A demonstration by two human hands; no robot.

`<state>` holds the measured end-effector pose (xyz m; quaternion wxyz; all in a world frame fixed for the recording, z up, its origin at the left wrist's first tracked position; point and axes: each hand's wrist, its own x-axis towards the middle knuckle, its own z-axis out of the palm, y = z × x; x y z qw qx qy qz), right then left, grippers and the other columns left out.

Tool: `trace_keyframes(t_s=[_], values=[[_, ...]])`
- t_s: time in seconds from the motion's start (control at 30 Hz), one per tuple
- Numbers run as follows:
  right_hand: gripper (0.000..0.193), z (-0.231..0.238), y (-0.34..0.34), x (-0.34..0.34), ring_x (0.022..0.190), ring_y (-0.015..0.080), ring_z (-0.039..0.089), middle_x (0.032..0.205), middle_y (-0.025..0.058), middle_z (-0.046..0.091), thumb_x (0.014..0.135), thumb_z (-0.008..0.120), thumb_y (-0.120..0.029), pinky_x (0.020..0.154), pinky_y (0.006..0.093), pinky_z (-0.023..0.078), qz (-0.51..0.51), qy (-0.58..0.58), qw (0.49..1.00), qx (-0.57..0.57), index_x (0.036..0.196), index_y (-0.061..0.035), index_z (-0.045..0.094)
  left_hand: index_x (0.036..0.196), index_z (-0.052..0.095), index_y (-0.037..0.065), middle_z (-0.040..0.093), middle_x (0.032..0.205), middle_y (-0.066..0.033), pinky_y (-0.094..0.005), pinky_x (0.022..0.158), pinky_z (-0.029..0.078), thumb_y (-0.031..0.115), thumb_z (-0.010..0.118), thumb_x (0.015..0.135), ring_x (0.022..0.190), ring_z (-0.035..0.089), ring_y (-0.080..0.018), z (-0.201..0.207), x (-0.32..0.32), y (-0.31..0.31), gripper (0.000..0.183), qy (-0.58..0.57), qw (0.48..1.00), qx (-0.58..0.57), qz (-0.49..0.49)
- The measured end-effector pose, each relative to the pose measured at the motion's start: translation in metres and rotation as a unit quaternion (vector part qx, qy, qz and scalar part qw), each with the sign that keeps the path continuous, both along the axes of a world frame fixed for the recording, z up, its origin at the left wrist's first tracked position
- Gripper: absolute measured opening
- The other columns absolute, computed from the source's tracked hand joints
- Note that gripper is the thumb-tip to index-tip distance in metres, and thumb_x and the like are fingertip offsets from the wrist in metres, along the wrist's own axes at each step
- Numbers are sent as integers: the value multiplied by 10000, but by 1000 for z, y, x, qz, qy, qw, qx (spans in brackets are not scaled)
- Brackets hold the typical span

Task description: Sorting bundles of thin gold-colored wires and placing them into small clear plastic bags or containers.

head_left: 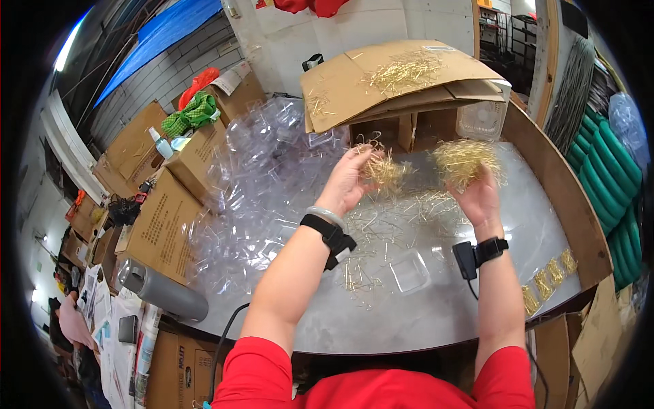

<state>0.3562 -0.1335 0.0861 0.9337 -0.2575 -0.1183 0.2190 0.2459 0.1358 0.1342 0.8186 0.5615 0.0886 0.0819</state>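
My left hand (349, 178) is closed around a loose clump of thin gold-coloured metal pins (387, 174), their ends poking out at many angles. In my right hand (479, 199) rests a larger, denser bundle of the same pins (464, 162), gripped from below with the fingers partly hidden behind it. Both hands are raised over the far part of the grey metal table (320, 320). Loose pins (364, 228) lie scattered on the tabletop beneath and between them. A small clear plastic box (410, 271) sits on the table nearer to me.
Clear plastic boxes (266, 170) are heaped on the left. Cardboard sheets (354, 88) bearing more pins stand at the back. Several small pin bundles (545, 281) lie at the right edge. A grey bottle (162, 290) lies at the left front, by cardboard boxes (161, 228).
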Motion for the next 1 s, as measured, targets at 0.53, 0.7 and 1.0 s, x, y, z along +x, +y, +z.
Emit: trace_keyframes(t_s=[0.53,0.7,1.0], values=[[561,14,-39,16,1321,307,475,1410,107,533,914,616,-463,1150,602,232,-28,45,997,56,1373,-154,520,1092,602,126,709,1063,-61,-424,863,513,229,638,998,1031,632,-187,3,12,-22,143,42,999,-10,-27],[530,28,-67,37,1320,317,459,1398,84,534,933,598,-478,1150,648,225,-37,63,993,-87,1345,-149,543,1061,601,152,713,1011,-18,-377,761,508,225,672,978,880,627,-141,2,-7,-7,131,26,998,-16,-62],[489,30,-28,24,1309,344,489,1385,130,535,969,603,-381,1101,641,357,-78,49,995,-45,1360,-106,504,1108,556,132,644,1055,-59,-470,820,554,289,662,992,911,623,-220,-6,19,-42,222,21,995,-102,-1]])
